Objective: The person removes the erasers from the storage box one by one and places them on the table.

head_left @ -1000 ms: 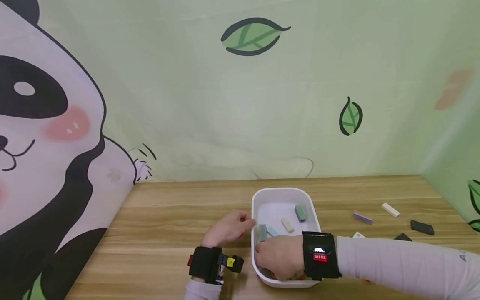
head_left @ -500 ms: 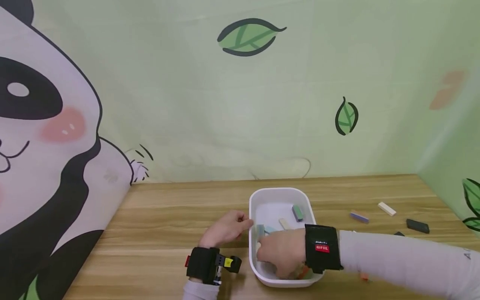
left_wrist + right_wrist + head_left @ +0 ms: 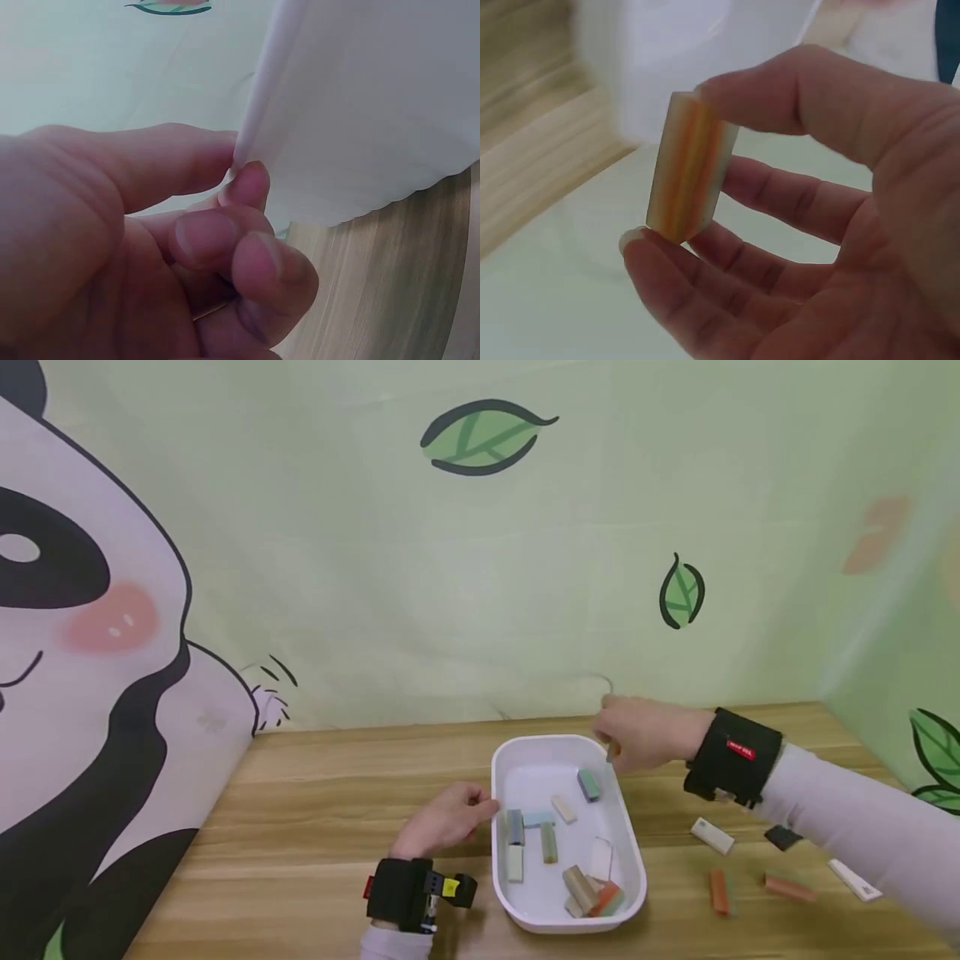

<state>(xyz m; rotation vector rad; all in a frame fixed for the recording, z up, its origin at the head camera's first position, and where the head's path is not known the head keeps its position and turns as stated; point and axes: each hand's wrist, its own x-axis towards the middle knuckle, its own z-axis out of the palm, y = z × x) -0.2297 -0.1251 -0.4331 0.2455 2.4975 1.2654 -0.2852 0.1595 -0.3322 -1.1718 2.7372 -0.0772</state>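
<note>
Right hand (image 3: 647,729): thumb and fingers nearly closed, pinching an orange-striped block (image 3: 688,169)
Striped block: by the far right corner of the white tray (image 3: 540,878)
Left hand (image 3: 444,820): thumb and forefinger pinching the tray's left rim
Worktop (image 3: 322,814): loose blocks (image 3: 787,887) right of the tray

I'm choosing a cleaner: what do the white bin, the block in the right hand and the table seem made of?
Bin: probably plastic, smooth with a soft sheen; evenly white, rounded corners.
Block: perhaps rubber or resin, smooth-looking with blended orange bands; I can't tell which.
Table: wood or wood-look laminate, satin; grain streaks show, but don't settle it.
</note>
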